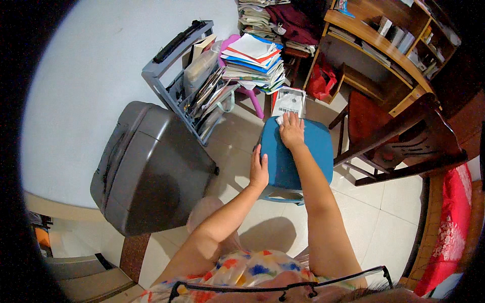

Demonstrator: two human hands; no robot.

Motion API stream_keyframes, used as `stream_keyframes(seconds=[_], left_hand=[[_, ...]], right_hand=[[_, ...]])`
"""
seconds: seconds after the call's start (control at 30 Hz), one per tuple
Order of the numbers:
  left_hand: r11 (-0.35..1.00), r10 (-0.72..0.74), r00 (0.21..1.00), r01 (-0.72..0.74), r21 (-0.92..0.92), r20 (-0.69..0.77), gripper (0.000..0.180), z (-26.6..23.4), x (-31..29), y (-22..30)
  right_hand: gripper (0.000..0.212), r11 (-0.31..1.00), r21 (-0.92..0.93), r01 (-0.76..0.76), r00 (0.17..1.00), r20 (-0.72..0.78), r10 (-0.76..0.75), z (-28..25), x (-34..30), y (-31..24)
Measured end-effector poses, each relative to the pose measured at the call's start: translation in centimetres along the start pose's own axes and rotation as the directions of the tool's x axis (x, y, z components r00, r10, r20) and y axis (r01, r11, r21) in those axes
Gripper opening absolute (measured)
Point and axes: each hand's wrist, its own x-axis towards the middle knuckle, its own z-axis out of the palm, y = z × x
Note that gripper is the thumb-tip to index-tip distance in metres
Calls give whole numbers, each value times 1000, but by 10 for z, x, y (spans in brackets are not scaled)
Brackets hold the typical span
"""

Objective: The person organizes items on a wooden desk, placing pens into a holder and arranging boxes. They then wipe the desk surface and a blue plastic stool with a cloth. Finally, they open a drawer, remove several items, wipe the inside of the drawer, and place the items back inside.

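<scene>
A stool with a blue, rounded-square seat (283,166) stands on the floor in front of me. My right hand (292,132) presses down on the seat's far edge, fingers stretched forward. Under it a crumpled white cloth (279,120) peeks out; most of it is covered, and whether it is fabric or paper I cannot tell. My left hand (259,169) grips the seat's left side, with the thumb along the edge and the other fingers partly hidden. Just past the seat lies a printed booklet (290,101).
A large dark grey suitcase (156,166) stands to the left. Behind it are a grey rack (172,91) full of papers and a tall paper stack (255,60) on a pink stool (256,103). On the right are a dark wooden chair (399,139) and a desk (374,38).
</scene>
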Motion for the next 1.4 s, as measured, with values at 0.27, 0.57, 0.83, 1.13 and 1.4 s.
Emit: stream_keyframes(seconds=[0.27,0.57,0.83,1.13,1.4], left_hand=[[996,-14,1000,12,-83,-21,54,4,2,-12],[997,60,993,-65,-41,-103,58,5,1,-10],[1000,-8,999,7,-26,-52,54,2,1,-6],[995,-14,999,10,-97,-39,52,2,2,-12],[996,-22,1000,21,-90,-8,47,1,3,-16]], right_hand=[[48,949,17,316,946,64,-317,-2,-6,-33],[49,878,177,444,865,171,-472,-32,-73,-45],[54,1000,-14,20,992,123,-18,-16,-10,-6],[57,967,-109,-229,967,93,239,-45,-52,91],[60,983,-132,-128,991,-65,120,-61,-154,78]])
